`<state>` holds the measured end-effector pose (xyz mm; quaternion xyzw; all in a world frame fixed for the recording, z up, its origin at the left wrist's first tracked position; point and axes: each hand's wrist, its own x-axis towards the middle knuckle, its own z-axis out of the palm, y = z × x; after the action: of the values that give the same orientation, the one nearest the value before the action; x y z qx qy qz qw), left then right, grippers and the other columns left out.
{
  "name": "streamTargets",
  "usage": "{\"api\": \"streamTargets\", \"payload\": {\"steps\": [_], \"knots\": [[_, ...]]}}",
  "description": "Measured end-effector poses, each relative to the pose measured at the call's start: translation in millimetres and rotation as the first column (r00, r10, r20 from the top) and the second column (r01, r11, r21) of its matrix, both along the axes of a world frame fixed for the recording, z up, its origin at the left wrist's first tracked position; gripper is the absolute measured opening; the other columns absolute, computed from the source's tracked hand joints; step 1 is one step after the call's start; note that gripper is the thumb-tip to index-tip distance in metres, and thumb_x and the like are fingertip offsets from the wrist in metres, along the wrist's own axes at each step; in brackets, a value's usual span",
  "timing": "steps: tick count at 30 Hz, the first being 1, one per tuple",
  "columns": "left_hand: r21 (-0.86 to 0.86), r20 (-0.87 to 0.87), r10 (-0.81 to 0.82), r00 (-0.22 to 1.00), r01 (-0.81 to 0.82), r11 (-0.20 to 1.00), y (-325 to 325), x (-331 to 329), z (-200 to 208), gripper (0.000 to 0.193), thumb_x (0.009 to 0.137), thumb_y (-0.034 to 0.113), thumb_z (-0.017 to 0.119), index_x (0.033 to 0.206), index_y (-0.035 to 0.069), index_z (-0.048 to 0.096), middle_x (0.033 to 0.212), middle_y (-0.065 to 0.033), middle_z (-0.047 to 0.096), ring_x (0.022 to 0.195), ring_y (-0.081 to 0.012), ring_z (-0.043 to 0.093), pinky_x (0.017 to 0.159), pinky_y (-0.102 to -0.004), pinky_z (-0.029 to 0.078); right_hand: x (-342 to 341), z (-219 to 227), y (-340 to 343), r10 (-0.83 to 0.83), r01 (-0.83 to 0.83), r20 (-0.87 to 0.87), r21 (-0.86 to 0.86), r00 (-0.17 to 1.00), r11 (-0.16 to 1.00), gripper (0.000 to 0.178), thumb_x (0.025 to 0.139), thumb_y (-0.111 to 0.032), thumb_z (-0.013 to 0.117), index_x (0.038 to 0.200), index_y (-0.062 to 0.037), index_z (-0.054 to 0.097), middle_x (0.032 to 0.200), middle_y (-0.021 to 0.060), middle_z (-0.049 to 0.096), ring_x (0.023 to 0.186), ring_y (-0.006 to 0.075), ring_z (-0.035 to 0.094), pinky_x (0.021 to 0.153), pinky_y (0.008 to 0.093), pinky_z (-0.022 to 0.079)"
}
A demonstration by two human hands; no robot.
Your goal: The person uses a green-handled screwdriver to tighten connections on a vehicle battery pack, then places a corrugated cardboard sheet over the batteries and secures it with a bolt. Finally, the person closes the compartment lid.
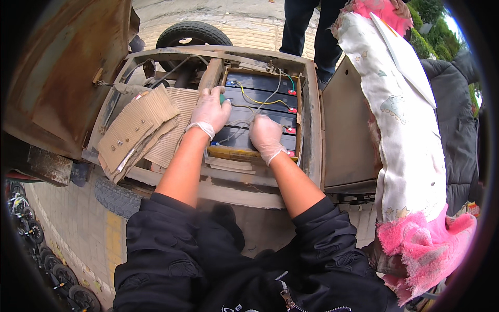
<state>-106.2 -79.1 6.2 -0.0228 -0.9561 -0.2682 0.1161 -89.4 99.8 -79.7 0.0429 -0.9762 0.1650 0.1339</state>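
Running left to right, black batteries (pixel 260 80) bear red terminals (pixel 292 92) rightmost

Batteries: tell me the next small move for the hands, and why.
Probably ease the wires clear of the right hand: they cross the batteries close to that hand, while the left hand grips a green object at the batteries' left side.

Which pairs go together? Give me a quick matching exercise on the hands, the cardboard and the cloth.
1. left hand
2. right hand
3. cardboard
4. patterned cloth

A. white, with pink at both ends
B. gloved, curled over the batteries
C. brown, left of both hands
D. gloved, green item between thumb and fingers

Pairs: 1-D, 2-B, 3-C, 4-A
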Motion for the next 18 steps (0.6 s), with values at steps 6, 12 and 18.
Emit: {"api": "streamTargets", "payload": {"steps": [6,12,18], "knots": [[-0.031,0.158,0.073,0.985,-0.069,0.997,2.3,-1.2,2.3,0.042,0.099,0.033,0.052,0.136,0.014,0.055,0.136,-0.0245,0.053,0.116,-0.0428,0.062,0.098,-0.0512,0.051,2.5,2.0,2.1,0.031,-0.032,0.027,0.02,0.999,0.999,0.016,0.086,-0.021,0.063,0.083,-0.0066,0.07,0.083,0.0164,0.071,0.075,0.0371,0.071,0.07,0.0497,0.057],[0.062,0.051,-0.078,0.996,0.075,0.995,1.0,-2.3,-4.9,0.04,0.099,0.031,0.053,0.135,0.013,0.057,0.134,-0.0243,0.055,0.117,-0.0405,0.061,0.101,-0.0489,0.049,8.9,0.8,1.8,0.093,-0.092,-0.097,0.018,0.991,0.996,0.009,0.08,-0.01,0.06,0.08,-0.0081,0.069,0.079,0.0135,0.071,0.071,0.0341,0.071,0.064,0.0474,0.055],[0.022,0.173,0.105,0.979,-0.111,0.994,2.9,-3.2,2.5,0.035,0.097,0.028,0.06,0.127,0.008,0.061,0.129,-0.0247,0.058,0.114,-0.0415,0.061,0.1,-0.0441,0.049,4.0,1.5,2.8,0.075,-0.075,-0.028,0.01,0.997,0.997,0.009,0.082,-0.013,0.062,0.082,-0.0079,0.069,0.081,0.0143,0.071,0.075,0.0348,0.071,0.067,0.0485,0.055]]}}
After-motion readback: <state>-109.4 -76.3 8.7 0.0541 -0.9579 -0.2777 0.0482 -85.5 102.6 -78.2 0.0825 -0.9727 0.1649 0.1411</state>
